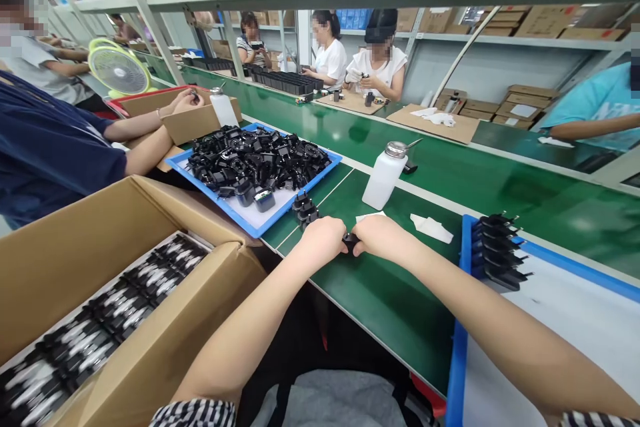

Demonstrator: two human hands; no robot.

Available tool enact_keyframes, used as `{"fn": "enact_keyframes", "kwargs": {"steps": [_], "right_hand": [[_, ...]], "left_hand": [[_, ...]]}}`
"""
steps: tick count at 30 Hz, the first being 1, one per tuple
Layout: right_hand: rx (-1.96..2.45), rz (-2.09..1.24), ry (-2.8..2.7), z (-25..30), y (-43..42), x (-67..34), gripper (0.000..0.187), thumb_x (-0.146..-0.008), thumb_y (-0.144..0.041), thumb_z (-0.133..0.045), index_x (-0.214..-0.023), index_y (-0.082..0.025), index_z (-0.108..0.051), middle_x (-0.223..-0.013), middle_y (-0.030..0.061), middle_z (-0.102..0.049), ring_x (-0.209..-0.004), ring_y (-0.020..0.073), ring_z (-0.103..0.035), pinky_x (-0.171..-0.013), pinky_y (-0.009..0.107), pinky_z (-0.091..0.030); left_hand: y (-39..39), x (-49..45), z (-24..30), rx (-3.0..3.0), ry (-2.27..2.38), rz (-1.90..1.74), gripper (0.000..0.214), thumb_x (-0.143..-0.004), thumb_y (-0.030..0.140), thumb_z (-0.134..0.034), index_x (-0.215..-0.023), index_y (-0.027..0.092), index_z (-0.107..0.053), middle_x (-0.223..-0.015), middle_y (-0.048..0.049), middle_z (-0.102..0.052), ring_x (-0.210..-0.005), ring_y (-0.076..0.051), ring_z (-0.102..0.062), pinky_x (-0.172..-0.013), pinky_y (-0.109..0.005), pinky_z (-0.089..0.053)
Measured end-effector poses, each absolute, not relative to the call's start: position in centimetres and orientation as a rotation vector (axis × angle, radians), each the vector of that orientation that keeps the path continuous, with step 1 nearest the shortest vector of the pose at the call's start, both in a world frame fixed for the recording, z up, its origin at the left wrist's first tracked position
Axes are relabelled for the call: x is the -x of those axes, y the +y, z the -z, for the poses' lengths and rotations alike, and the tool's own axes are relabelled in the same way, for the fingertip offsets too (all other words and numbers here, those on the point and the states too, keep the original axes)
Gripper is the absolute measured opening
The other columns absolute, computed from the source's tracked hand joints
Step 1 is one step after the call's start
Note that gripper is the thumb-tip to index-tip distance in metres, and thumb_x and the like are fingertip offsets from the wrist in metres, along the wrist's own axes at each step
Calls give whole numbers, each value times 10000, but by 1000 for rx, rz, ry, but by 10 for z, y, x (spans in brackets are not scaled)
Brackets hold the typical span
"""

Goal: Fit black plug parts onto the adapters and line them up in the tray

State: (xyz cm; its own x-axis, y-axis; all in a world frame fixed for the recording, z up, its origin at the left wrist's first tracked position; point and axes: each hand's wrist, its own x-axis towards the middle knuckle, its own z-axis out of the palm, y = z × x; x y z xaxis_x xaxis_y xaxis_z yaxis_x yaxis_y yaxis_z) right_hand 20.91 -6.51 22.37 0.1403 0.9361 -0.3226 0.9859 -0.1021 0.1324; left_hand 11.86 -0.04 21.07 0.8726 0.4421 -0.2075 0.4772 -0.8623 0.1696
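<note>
My left hand (324, 237) and my right hand (381, 236) meet over the green table edge, both closed on one small black plug part (351, 241) held between them. Just beyond my left hand stand a few more black plug parts (304, 207) in a short row. A blue tray (230, 210) heaped with black plug parts lies to the upper left. At the right, another blue tray (463, 293) carries a neat row of black plugs (497, 250).
A white dispenser bottle (383, 175) and a white cloth (432, 228) sit on the green belt (500, 187) ahead. An open cardboard box (120, 320) of packed black items stands at my left. Other people work beside me and across the belt. A green fan (119, 68) stands far left.
</note>
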Motion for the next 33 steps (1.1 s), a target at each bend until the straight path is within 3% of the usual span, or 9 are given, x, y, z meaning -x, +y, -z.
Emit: {"fn": "enact_keyframes", "kwargs": {"steps": [9,15,23,29,33], "right_hand": [[-2057,295,1888,-223,-65,-216,197,-696,-325,-569,-704,-133,-609,-627,69,-574,-626,218,-549,-447,243,-319],[-2385,352,1957,-205,-77,-223,234,-695,-277,-580,-898,-164,-555,-782,40,-589,-721,174,-537,-542,213,-366],[-2356,424,1996,-208,-76,-226,122,-662,-285,-608,-675,-165,-584,-616,3,-558,-614,154,-517,-455,201,-305],[-2335,406,1949,-207,-71,-224,163,-641,-263,-625,-749,-144,-599,-640,35,-570,-620,178,-525,-456,211,-307],[-2337,393,1942,-207,-73,-219,153,-645,-251,-611,-749,-139,-608,-656,57,-579,-631,206,-532,-470,231,-333]], "left_hand": [[10,-113,-200,-2862,471,139,195,-676,292,-519,-797,163,-602,-678,-48,-599,-648,-176,-551,-564,-228,-389],[7,-104,-191,-2792,409,-52,175,-727,252,-453,-821,157,-567,-690,-32,-590,-634,-154,-539,-551,-212,-374],[10,-112,-202,-2877,428,159,242,-693,352,-505,-729,131,-597,-648,-60,-590,-620,-183,-550,-512,-226,-366],[4,-125,-215,-2816,611,381,219,-623,289,-593,-746,108,-607,-688,-92,-598,-653,-215,-560,-507,-237,-379],[0,-121,-213,-2771,655,342,187,-658,251,-552,-752,95,-598,-701,-101,-598,-669,-224,-558,-545,-262,-400]]}}
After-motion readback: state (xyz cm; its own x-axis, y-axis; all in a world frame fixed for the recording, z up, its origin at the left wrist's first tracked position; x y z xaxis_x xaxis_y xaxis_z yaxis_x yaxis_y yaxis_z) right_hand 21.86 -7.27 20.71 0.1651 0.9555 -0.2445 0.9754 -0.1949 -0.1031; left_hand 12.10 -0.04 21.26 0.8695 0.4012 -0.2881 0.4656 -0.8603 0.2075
